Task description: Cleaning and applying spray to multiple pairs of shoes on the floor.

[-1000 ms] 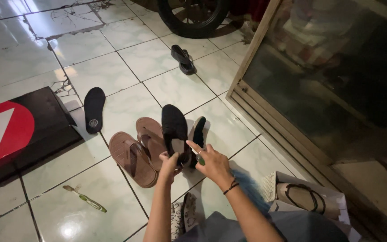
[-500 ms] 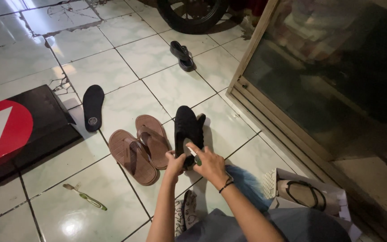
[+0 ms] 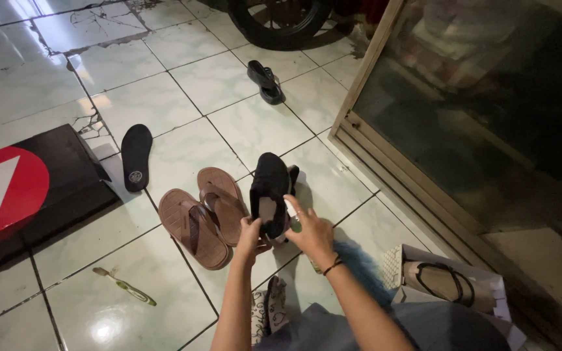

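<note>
Left hand (image 3: 250,235) closed on heel of black shoe (image 3: 269,190), held toe-up above tiled floor (image 3: 164,97). Right hand (image 3: 312,232) pressed to shoe's right side, fingers curled; contents not discernible. Brown sandals (image 3: 201,216) lie just left. Black insole (image 3: 136,156) and green toothbrush (image 3: 125,286) lie farther off.

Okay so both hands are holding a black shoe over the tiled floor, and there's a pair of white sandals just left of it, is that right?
Not quite: in the head view the sandals are brown, not white. The left hand and right hand do hold the black shoe over the tiled floor.
</note>
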